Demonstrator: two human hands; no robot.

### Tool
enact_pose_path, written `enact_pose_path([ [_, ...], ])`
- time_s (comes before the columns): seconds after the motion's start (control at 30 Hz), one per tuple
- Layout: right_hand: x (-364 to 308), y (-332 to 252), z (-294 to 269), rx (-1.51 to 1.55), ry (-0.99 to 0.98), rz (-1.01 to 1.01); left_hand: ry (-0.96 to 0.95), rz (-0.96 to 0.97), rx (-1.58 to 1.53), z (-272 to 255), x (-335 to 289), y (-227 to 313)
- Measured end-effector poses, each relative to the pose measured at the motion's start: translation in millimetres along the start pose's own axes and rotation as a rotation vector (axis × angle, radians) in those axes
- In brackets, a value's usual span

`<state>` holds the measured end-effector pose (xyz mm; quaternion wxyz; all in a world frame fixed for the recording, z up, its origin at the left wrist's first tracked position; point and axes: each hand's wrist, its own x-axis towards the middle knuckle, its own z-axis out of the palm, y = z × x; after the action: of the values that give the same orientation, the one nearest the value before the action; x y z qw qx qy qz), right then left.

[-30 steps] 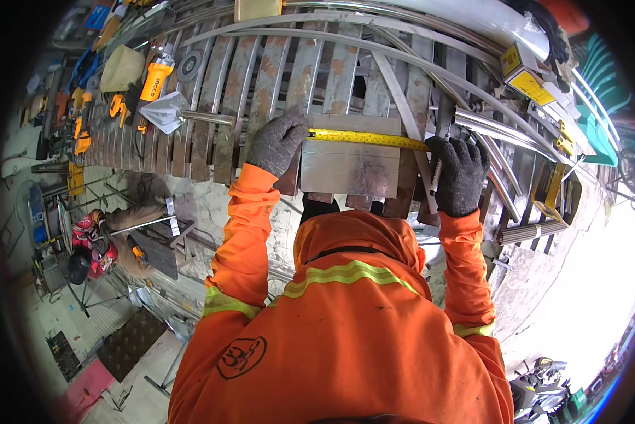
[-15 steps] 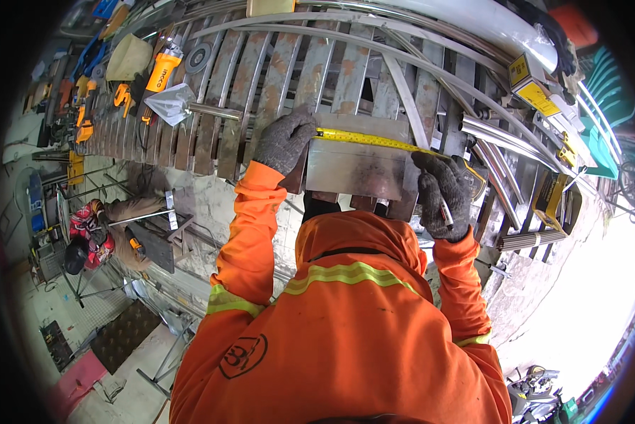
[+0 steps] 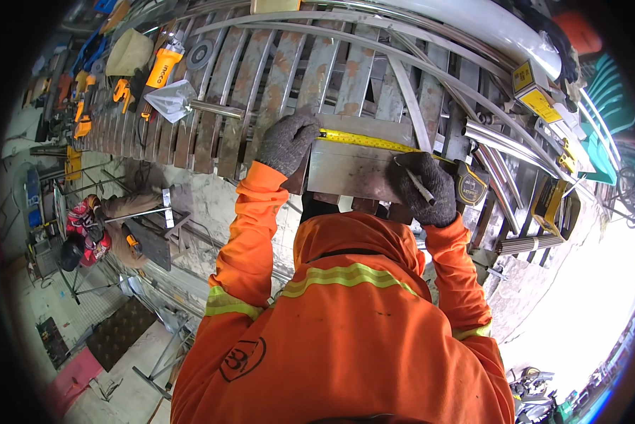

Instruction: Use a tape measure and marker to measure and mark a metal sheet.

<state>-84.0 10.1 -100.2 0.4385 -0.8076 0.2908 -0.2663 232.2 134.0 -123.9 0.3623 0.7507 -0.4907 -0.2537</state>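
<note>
Tape blade (image 3: 370, 140) lies left-right on the metal plate (image 3: 349, 168), left end pinched in our left hand (image 3: 287, 143). Our right hand (image 3: 430, 189), closed round a pen (image 3: 415, 178), sits just near-side of the blade. Tape case (image 3: 470, 185) further right; slatted bench (image 3: 282, 63) below.

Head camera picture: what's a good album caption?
Gloved left hand and gloved right hand with a yellow measuring tape stretched across a metal plate.

The left hand (image 3: 287, 145) hides the tip of the tape measure (image 3: 367, 140); the right hand (image 3: 429, 192) covers the metal plate's (image 3: 349, 169) near right corner.
</note>
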Motion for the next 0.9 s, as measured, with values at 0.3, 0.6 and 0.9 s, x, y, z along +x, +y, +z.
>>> enact_pose_path([
  [0.3,4.1,3.2,1.6,-0.051,-0.021,-0.028,-0.006,-0.031,0.036,-0.8,0.8,0.4],
  [0.6,3.9,6.4,4.4,-0.067,-0.013,-0.062,-0.005,-0.038,0.012,-2.4,0.0,5.9],
  [0.9,4.2,4.7,5.3,-0.067,-0.009,-0.028,0.002,-0.007,0.021,-0.5,-1.0,-2.2],
])
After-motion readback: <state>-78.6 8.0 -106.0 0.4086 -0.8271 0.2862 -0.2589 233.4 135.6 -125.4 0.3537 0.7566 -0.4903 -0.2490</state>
